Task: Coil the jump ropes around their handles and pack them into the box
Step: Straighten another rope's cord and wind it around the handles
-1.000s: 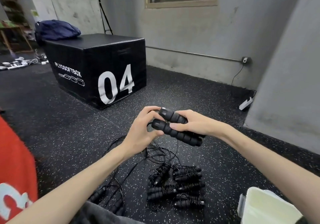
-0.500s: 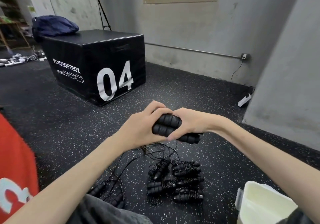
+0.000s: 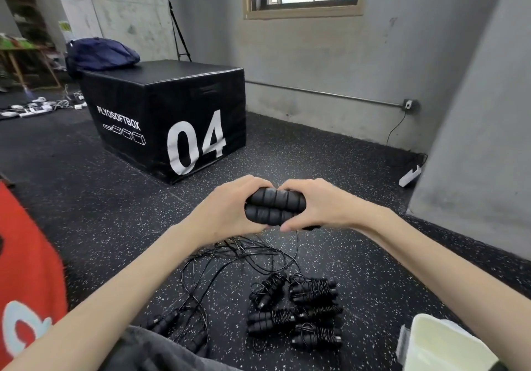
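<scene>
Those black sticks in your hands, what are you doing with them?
They are jump rope handles. The left hand and right hand grip the pair side by side, with the loose rope trailing down to the floor. Below lie several coiled ropes already wound around their handles. A white box sits at the lower right, and none look packed yet.

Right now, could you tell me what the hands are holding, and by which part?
Both hands, left and right, grip one pair of jump-rope handles side by side, one hand at each end.
</scene>
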